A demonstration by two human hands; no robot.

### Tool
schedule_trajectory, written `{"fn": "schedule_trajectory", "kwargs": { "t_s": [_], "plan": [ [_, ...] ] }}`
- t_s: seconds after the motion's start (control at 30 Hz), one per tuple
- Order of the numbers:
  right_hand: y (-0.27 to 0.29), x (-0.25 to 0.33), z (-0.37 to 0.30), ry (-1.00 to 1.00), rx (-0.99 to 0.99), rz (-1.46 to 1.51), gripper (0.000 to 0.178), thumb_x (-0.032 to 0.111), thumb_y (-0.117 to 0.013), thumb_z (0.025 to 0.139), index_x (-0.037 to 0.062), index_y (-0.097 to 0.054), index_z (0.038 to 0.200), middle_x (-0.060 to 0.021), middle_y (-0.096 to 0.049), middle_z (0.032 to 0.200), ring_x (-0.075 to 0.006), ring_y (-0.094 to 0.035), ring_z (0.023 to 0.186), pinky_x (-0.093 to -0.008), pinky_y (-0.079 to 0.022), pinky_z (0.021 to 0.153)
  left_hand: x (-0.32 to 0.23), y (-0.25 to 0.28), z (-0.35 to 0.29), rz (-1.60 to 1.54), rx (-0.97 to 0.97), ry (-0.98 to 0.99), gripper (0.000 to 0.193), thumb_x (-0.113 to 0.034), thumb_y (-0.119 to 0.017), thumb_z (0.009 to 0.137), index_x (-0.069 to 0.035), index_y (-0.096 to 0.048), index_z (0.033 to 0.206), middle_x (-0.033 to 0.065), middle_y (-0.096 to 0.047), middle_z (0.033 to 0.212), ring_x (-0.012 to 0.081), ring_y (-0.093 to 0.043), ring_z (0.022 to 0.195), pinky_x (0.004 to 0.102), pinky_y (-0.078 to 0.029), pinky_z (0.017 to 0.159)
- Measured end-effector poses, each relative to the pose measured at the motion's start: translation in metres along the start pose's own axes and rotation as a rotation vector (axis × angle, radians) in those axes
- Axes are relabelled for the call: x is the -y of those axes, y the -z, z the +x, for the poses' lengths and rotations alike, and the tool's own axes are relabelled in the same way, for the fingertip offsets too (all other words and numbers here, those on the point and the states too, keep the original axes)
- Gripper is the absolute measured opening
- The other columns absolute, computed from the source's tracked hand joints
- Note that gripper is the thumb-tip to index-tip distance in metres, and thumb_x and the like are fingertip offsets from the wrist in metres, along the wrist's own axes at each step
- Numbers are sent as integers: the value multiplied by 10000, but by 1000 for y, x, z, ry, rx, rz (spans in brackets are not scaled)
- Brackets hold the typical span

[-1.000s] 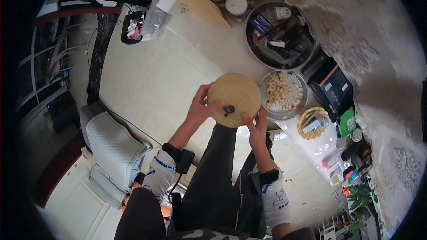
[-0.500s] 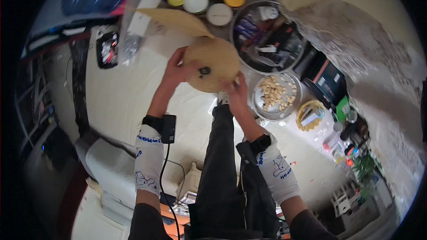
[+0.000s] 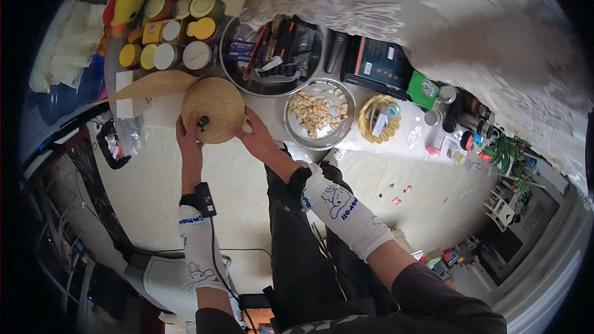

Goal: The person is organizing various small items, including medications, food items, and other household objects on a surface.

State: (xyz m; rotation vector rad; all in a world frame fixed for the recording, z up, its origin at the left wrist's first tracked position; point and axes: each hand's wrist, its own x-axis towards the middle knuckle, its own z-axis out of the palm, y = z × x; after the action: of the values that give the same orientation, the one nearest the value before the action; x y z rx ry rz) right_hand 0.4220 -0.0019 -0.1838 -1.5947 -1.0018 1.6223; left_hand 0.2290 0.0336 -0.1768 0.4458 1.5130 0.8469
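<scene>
A tan, woven round piece (image 3: pixel 216 102) that looks like a straw hat is between my hands. It bears a small dark mark or knob, and a broad flat brim-like part reaches out to its left. My left hand (image 3: pixel 190 138) is closed on its lower left edge. At the lower right edge, my right hand (image 3: pixel 255 136) grips it with thumb and fingers. Its underside is hidden. Close to my right hand stands a round metal tray (image 3: pixel 296 136) holding many pale, nut-like pieces (image 3: pixel 315 111).
Behind are several lidded jars (image 3: pixel 165 55) and a large metal basin (image 3: pixel 272 93) with packets and tools. Right of the tray sit a yellow woven basket (image 3: pixel 365 130), a dark box (image 3: pixel 380 65) and a green box (image 3: pixel 422 89). A white box (image 3: pixel 124 105) stands left.
My view has turned right, so the table's contents appear farther left. Both hands still hold the straw hat, now lower and farther left in view. More of the table's right side shows.
</scene>
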Motion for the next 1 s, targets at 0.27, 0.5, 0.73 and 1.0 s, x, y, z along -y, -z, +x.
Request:
{"fn": "schedule_trajectory", "kwargs": {
  "t_s": [0.27, 0.5, 0.73, 1.0],
  "plan": [
    [133, -13, -91, 1, -171, -31, 251, 123, -636, 920, -9, -618, 1133, -131, -682, 1031, -243, -660, 971, -350, -542, 847, 46, -14, -108, -226, -142, 181, 509, -348, -504, 989, -120, -394, 1431, 111, -479, 1406, 321, -486, 1274, 534, -484, 982],
    [315, -24, -234, -264, -273, 283, 241, 62, -637, 838, 4, -638, 1071, -84, -655, 808, -164, -621, 650, -310, -518, 571, 58, -70, -222, -4, -7, 288, 489, -369, -507, 974, -73, -477, 1361, 155, -531, 1340, 319, -530, 1201, 508, -485, 981],
    [424, -5, -358, -317, -471, 319, 279, 43, -593, 832, 8, -636, 1105, -112, -691, 860, -186, -668, 684, -312, -553, 550, 40, -160, -284, 60, 113, 218, 481, -309, -495, 953, -62, -466, 1365, 150, -542, 1321, 318, -543, 1180, 492, -477, 983],
    [506, -23, -469, -325, -628, 527, 323, 42, -450, 861, 17, -610, 1140, -115, -691, 893, -194, -659, 733, -322, -554, 631, 52, -291, -302, 104, 361, 220, 424, -236, -534, 928, -55, -488, 1308, 135, -587, 1222, 299, -585, 1083, 466, -507, 923]
  ]
}}
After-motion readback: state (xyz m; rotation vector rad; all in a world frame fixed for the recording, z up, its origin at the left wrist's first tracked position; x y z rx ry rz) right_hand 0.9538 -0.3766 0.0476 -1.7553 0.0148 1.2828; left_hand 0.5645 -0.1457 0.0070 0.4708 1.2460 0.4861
